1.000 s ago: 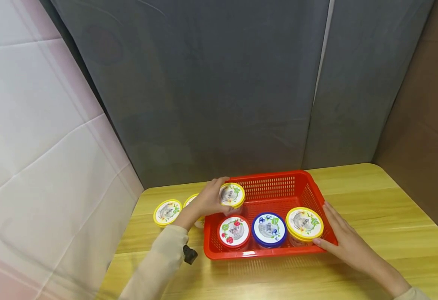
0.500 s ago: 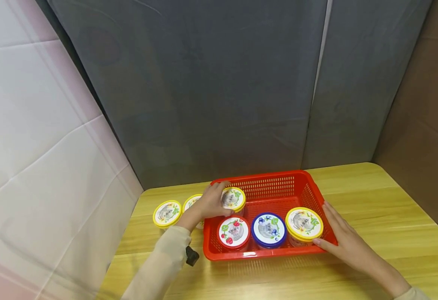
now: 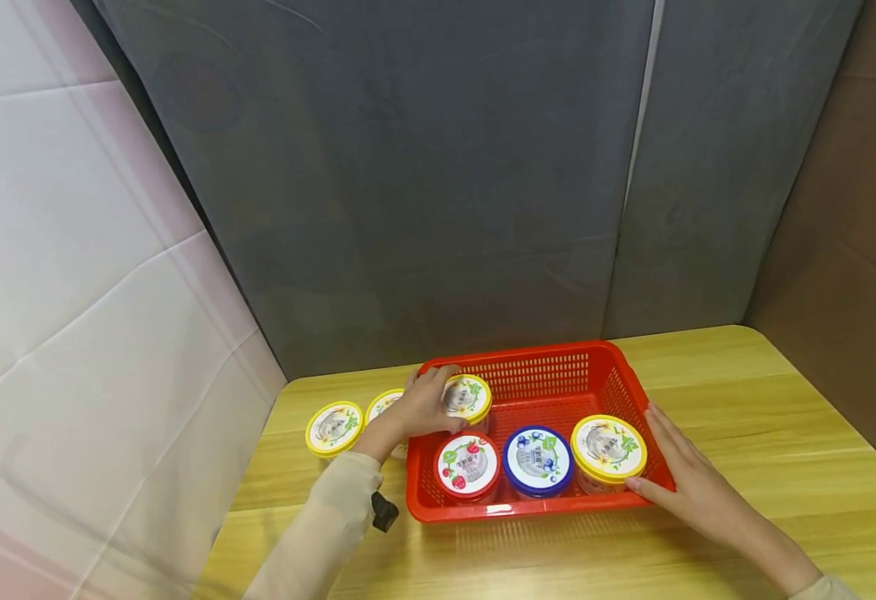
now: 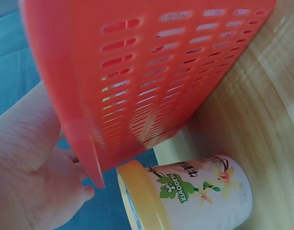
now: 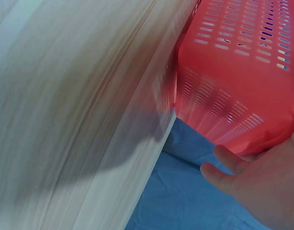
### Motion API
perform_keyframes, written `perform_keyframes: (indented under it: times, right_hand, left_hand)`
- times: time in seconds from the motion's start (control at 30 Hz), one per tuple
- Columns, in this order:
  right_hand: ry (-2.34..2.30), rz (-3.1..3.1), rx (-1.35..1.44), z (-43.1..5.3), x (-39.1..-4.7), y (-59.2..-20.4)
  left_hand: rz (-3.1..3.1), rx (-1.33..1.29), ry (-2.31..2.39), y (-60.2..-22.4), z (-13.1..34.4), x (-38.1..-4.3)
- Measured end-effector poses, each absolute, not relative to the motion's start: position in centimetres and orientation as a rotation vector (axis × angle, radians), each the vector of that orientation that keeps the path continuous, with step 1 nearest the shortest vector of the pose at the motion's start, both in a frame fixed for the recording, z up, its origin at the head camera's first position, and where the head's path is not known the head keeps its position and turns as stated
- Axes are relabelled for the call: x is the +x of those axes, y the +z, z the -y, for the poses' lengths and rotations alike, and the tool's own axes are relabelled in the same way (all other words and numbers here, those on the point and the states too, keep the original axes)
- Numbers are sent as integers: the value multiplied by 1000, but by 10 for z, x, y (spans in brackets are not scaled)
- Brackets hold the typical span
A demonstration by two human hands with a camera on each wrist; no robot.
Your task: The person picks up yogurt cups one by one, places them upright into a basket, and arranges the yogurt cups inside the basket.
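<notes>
Left hand: grip clasping yellow-lidded tub, far left inside red basket
Right hand: grip holding basket's right rim

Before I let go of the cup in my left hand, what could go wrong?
Your left hand has the held cup close behind the red-lidded cup, so they might knock together. The nearest outer cup stands between the basket and another cup; drawing your arm back could bump it. Your right hand rests on the basket, so a push might shift it.
</notes>
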State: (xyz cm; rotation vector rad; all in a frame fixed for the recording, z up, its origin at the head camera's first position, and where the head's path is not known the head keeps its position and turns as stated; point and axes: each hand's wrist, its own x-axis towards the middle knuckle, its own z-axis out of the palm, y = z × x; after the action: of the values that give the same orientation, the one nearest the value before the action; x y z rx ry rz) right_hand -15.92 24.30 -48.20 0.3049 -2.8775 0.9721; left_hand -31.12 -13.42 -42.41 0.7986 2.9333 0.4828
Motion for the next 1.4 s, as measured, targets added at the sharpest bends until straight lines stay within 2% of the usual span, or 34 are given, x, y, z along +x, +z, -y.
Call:
perform_keyframes:
  times: [1.03,1.4]
  right_hand:
    - [951,2884,293,-243,-160,-479]
    - [941,2869,305,-242,-158,-481]
  left_hand:
    - [-2947,799,516,-415,140,-304]
    - [-3108,807,586,-400,178,-297]
